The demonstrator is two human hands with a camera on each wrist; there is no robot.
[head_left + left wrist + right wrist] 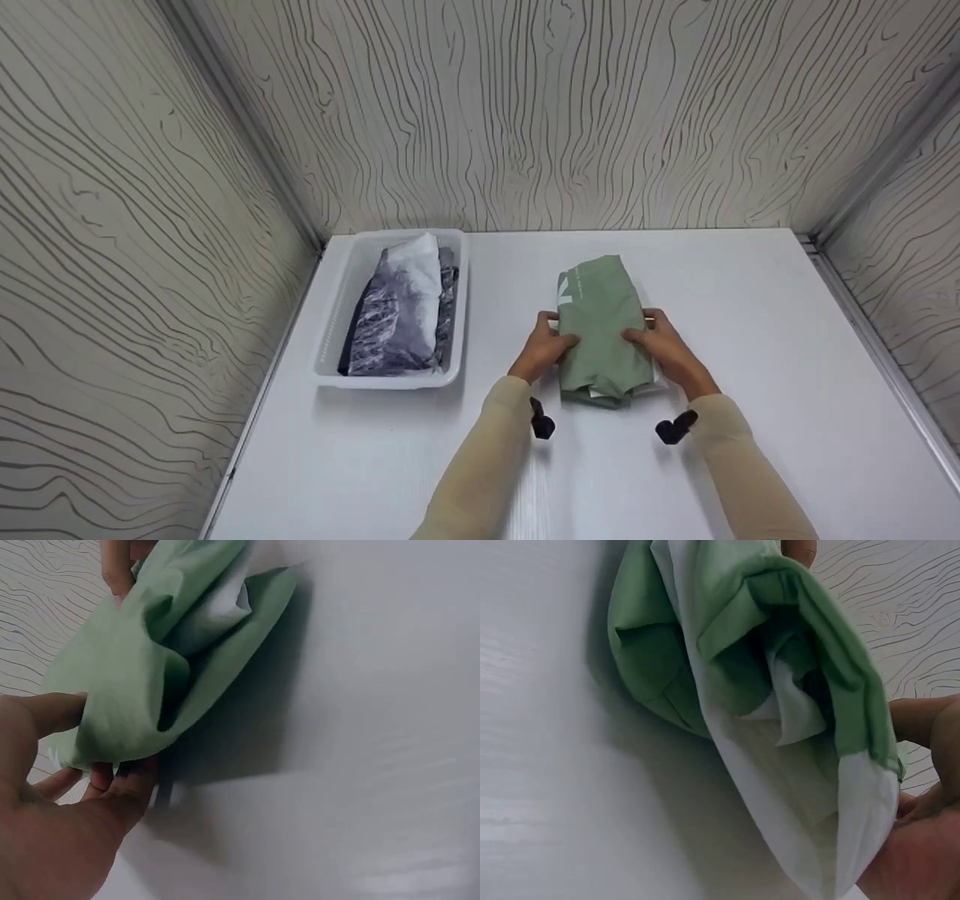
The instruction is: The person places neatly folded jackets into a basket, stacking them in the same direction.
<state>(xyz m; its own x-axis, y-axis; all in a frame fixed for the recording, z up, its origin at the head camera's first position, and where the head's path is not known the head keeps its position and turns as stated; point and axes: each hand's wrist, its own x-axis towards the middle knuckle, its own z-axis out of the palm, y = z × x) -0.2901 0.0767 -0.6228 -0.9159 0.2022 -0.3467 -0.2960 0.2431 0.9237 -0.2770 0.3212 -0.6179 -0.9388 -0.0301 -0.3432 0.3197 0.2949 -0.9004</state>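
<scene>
A folded green garment point(604, 337) with white printing near its upper left corner is held by both hands over the white table. My left hand point(543, 351) grips its left side, thumb on top and fingers curled underneath. On the opposite side my right hand point(670, 351) holds the edge in the same way. In the left wrist view, loose green folds point(142, 675) open at the near end, with white cloth point(214, 615) tucked inside. White panels point(772, 817) of the garment show in the right wrist view, and a shadow lies beneath it.
To the left stands a white plastic basket point(390, 382) with perforated sides. In it lies a dark purple and white bundle point(401, 307) with a glossy, crinkled surface. Wood-grain patterned walls point(517, 112) enclose the white table point(360, 465) at the back and sides.
</scene>
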